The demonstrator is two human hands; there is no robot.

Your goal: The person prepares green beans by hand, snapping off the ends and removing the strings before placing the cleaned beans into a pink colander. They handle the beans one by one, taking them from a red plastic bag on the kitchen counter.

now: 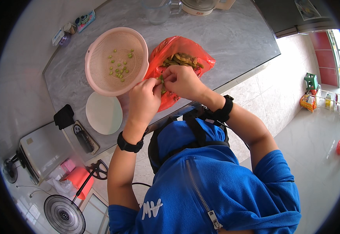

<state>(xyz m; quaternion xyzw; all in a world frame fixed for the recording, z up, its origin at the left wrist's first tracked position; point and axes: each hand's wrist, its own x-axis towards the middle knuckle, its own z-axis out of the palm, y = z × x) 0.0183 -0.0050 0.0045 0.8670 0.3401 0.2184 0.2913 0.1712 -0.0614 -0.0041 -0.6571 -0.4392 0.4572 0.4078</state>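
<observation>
Between the fingertips of both hands is a green soybean pod (162,83), held over the near part of a red plastic bag (170,101). My left hand (147,95) pinches it from the left, beside the rim of a pink colander (88,68). From the right, my right hand (183,82) grips the same pod with thumb and fingers. More brownish-green pods (183,59) lie in the mouth of the bag. Several shelled green beans (118,70) are scattered on the colander's bottom. The fingers partly cover the held pod.
A pale plate (104,114) sits below the colander on the grey countertop (231,38). A clear glass jug (158,13) and a kettle-like appliance (197,7) stand at the far side. At left are a black cloth-like item (64,116) and a tray with a black object (83,139).
</observation>
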